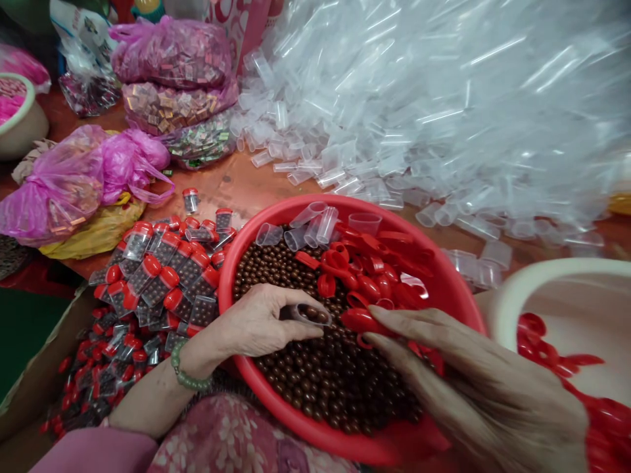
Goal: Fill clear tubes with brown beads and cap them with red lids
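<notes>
My left hand (266,320), with a green bead bracelet on its wrist, pinches a clear plastic tube (315,314) by its sides. Brown balls show in the tube's open mouth. Between the thumb and fingers of my right hand (473,374) is a red plastic cap (363,321), just right of the tube and apart from it. Both hands are over a red basin (473,309). Small round brown balls (325,387) fill much of the basin. Red caps (374,269) and several clear tubes (315,226) lie on its far side.
Filled, red-capped containers (162,269) are heaped at the left, down into a cardboard box (44,358). A large pile of clear tubes (419,112) covers the back right. Pink bags (172,52) stand at the back left. A white tub (566,272) with red caps is at the right.
</notes>
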A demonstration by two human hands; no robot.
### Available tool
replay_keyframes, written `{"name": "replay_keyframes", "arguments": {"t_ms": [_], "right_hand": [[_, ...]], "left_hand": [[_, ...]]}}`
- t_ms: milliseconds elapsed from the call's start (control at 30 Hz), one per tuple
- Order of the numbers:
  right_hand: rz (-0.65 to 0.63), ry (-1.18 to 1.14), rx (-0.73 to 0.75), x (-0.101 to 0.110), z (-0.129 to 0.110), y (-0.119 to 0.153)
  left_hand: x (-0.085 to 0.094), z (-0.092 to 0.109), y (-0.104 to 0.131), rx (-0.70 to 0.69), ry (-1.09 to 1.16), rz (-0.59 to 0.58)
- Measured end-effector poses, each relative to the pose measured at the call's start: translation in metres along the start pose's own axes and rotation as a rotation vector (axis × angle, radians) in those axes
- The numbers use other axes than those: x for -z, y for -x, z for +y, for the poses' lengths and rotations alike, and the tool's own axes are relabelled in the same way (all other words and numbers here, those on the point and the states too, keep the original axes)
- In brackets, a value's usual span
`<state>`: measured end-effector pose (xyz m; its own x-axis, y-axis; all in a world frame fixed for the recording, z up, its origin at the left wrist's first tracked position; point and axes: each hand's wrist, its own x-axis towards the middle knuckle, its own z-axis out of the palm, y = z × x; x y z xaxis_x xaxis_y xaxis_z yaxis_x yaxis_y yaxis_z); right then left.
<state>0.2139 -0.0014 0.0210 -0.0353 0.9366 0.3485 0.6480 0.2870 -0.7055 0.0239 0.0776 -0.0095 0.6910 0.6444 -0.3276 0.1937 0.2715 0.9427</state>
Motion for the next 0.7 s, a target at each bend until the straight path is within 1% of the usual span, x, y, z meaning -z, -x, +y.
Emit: {"name": "replay_keyframes", "arguments": {"t_ms": [133, 233, 333, 400, 467, 567, 633, 700], "right_hand": [[-0.036, -0.056, 0.106, -0.015, 0.000, -0.010], [-0.090, -0.029, 0.172, -0.018, 0.000, -0.016], [-0.159, 0.064, 0.208, -0.007, 0.000, -0.015], [-0.226, 0.142, 0.232, 0.004, 0.000, -0.012], [-0.265, 0.210, 0.256, 0.013, 0.001, -0.009], [-0.256, 0.244, 0.256, 0.019, 0.003, -0.008], [-0.228, 0.228, 0.244, 0.018, 0.002, -0.008], [-0.170, 0.194, 0.208, 0.014, 0.000, -0.008]], "left_hand": [[0.001, -0.004, 0.000, -0.056, -0.024, -0.011], [0.001, -0.005, 0.001, -0.086, -0.081, -0.008], [0.001, -0.003, 0.002, -0.079, -0.128, -0.004], [0.000, -0.002, 0.003, -0.068, -0.157, -0.039], [0.000, -0.003, 0.002, -0.064, -0.164, -0.066], [0.001, -0.005, 0.000, -0.061, -0.121, -0.062], [0.000, -0.005, -0.001, -0.047, -0.077, -0.055], [0.000, -0.004, -0.001, -0.019, -0.018, -0.041]]}}
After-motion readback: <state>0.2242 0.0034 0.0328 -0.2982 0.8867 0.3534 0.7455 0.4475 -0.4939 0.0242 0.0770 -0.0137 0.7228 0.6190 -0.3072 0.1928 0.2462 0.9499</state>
